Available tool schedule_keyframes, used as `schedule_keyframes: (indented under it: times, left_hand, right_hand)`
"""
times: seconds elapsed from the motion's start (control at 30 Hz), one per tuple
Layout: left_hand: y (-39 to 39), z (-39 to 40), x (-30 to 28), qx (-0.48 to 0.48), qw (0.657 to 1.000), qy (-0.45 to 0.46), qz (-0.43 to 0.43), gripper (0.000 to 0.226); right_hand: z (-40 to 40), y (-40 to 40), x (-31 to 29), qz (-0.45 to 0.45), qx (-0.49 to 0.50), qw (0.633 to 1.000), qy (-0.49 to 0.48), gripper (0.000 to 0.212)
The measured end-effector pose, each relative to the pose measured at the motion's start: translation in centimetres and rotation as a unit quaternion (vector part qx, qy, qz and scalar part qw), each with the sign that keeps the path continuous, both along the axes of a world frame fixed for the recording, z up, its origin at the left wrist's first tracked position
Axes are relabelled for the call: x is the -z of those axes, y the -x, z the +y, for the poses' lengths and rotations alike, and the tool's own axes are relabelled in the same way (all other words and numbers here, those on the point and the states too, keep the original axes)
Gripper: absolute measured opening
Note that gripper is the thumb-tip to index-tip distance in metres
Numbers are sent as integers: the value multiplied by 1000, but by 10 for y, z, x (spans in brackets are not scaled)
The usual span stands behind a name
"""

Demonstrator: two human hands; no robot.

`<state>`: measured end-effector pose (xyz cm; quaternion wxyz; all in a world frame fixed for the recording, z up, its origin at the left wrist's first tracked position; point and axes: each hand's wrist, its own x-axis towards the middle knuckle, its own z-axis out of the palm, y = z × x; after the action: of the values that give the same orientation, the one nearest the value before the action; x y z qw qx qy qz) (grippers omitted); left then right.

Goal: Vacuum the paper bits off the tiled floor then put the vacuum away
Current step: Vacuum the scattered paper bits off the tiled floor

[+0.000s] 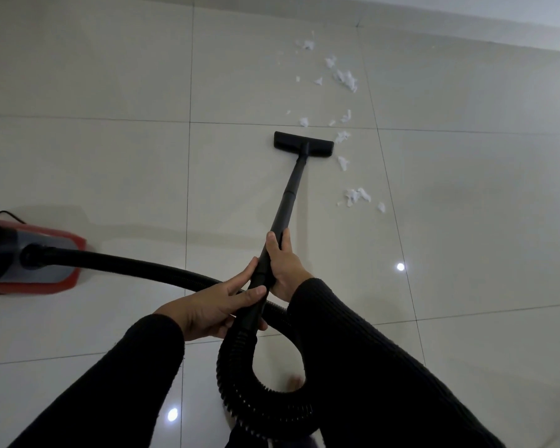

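A black vacuum wand (290,195) slants away from me to a flat black floor head (303,144) resting on the pale tiles. My right hand (283,263) grips the wand's lower part. Just below it, my left hand (217,307) holds the wand where the ribbed black hose (240,383) joins. White paper bits (346,79) trail across the floor beyond and to the right of the head, with another cluster of paper bits (356,196) right of the wand. The red and grey vacuum body (29,253) sits on the floor at the left.
The hose loops down in front of my legs and runs left to the vacuum body. A thin black cord (5,215) lies behind the body. A wall edge (466,30) crosses the top right. Glossy tiles (110,173) reflect ceiling lights.
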<state>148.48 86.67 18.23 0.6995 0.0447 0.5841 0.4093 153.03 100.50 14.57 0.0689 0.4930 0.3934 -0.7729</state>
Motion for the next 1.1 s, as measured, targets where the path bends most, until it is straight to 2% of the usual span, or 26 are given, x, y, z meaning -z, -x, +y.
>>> schedule_keyframes:
  times: [0.43,0.73,1.0,1.1]
  left_hand:
    - [49,74,-6,-15,1000,17,13,85]
    - [88,139,-13,-57,998,9,9,96]
    - [124,174,-16,-87,996,9,12,93]
    - [139,182,-11,-94,996,6,5,102]
  right_hand:
    - [76,58,5,18,-26,999,22,65]
    - [142,104,-4,26,-46,998,33,65]
    - [175,145,-9,34,-49,998,31,65]
    - [185,161,-7,30,-55,998,25,64]
